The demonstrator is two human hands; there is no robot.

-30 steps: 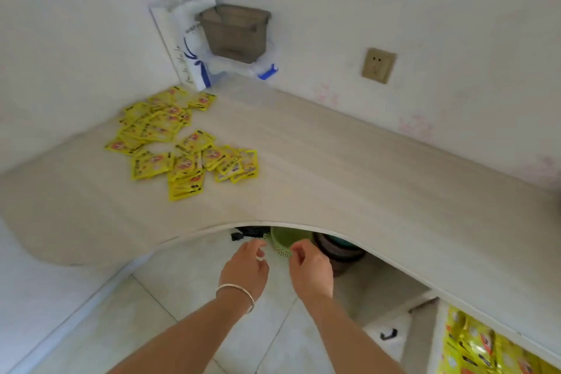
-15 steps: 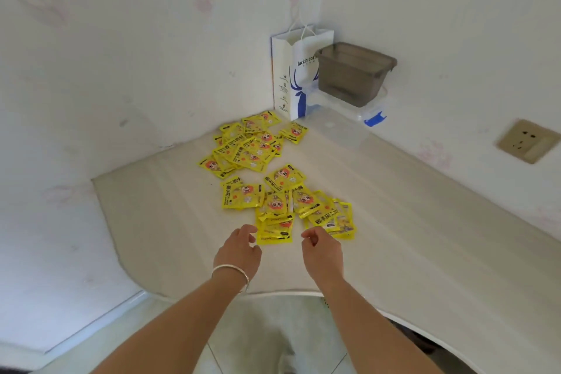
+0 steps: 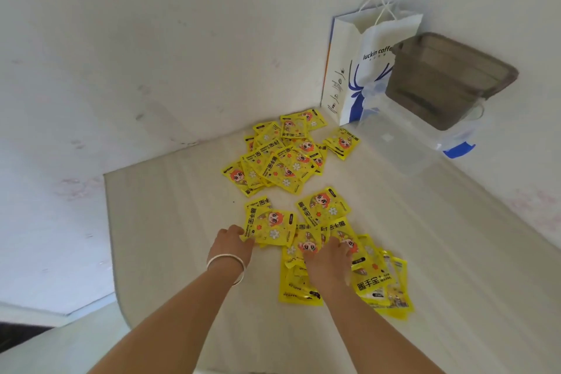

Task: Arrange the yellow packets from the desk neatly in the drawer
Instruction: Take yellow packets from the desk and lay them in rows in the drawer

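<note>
Several yellow packets lie scattered on the pale wooden desk. A far pile sits near the wall corner and a near pile lies under my hands. My left hand, with a silver bangle on the wrist, takes hold of the left edge of one yellow packet. My right hand rests on top of the near pile, its fingers curled onto a packet. The drawer is out of view.
A white paper bag with blue print stands in the wall corner. To its right a grey plastic tub sits on a clear lidded box. The desk's left edge drops to the floor.
The view swung from under the desk up onto the desktop. Both hands went forward from the desk's front edge onto the near packets and now touch them.
</note>
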